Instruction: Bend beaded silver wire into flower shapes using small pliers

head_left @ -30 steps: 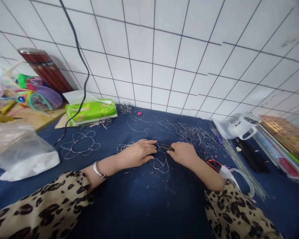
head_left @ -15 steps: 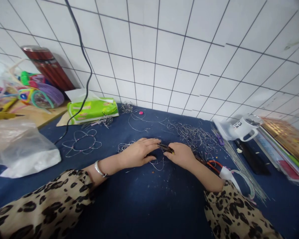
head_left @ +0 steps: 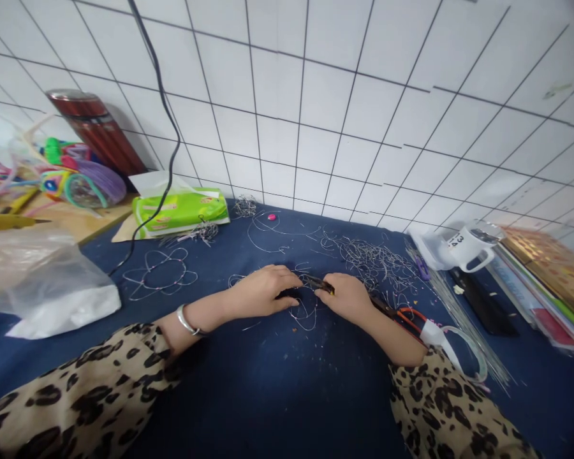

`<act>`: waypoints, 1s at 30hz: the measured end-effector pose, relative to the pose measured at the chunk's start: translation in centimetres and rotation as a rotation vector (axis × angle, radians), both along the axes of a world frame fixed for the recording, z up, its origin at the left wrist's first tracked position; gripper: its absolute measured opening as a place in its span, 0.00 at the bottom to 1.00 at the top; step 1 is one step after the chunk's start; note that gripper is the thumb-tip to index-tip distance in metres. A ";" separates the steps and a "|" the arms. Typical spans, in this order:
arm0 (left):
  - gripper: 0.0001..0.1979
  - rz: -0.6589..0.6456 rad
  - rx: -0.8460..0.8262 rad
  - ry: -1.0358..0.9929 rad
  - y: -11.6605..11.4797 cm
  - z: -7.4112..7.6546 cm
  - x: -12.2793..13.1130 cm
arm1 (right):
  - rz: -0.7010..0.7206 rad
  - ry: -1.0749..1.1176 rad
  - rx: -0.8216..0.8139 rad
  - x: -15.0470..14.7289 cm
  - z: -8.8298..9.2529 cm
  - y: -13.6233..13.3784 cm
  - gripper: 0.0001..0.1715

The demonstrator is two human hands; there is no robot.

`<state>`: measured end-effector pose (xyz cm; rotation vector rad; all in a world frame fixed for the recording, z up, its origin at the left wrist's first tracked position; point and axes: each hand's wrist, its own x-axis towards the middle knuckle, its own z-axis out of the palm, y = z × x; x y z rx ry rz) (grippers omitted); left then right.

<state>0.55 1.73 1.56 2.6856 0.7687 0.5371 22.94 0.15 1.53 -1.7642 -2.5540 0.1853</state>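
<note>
My right hand (head_left: 348, 298) is closed around a pair of pliers (head_left: 319, 284) with dark jaws, which point left towards my other hand. My left hand (head_left: 265, 292) is bent over thin silvery wire (head_left: 307, 319) just left of the jaws. Its thumb lies below the fingers, and the fingertips partly hide the wire. Loops of this wire hang below the jaws on the dark blue cloth (head_left: 287, 382). More coiled wire shows behind my left hand. A flower-shaped wire piece (head_left: 161, 274) with small pink beads lies further left.
Tangled wire (head_left: 375, 261) spreads behind my right hand. Orange-handled scissors (head_left: 409, 313), straight wires (head_left: 469, 335), a black case (head_left: 485, 303) and a white mug (head_left: 473, 247) are at right. A green tissue pack (head_left: 182, 210), plastic bag (head_left: 67, 287) and red flask (head_left: 98, 131) stand left.
My left fingers have drawn back slightly from the pliers' tip and curled more. The wire loops beneath have shifted a little. My right hand keeps hold of the pliers in almost the same place.
</note>
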 end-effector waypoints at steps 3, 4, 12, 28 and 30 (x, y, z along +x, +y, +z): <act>0.15 -0.008 -0.027 0.022 -0.1 0.5 -0.1 | 0.015 0.019 0.016 0.1 -0.2 0.0 0.19; 0.15 -0.011 -0.043 0.031 -0.2 0.7 -0.1 | 0.019 0.025 0.021 0.2 -0.3 0.1 0.19; 0.09 -0.090 -0.310 0.051 0.1 2.2 -0.8 | 0.009 0.051 0.044 0.4 -1.0 0.4 0.19; 0.14 -0.026 -0.110 -0.025 0.2 0.0 -0.4 | 0.009 0.084 0.081 0.2 -1.4 0.4 0.19; 0.17 -0.010 -0.083 0.022 0.5 -0.6 -0.5 | 0.009 0.084 0.081 0.2 -1.4 0.4 0.19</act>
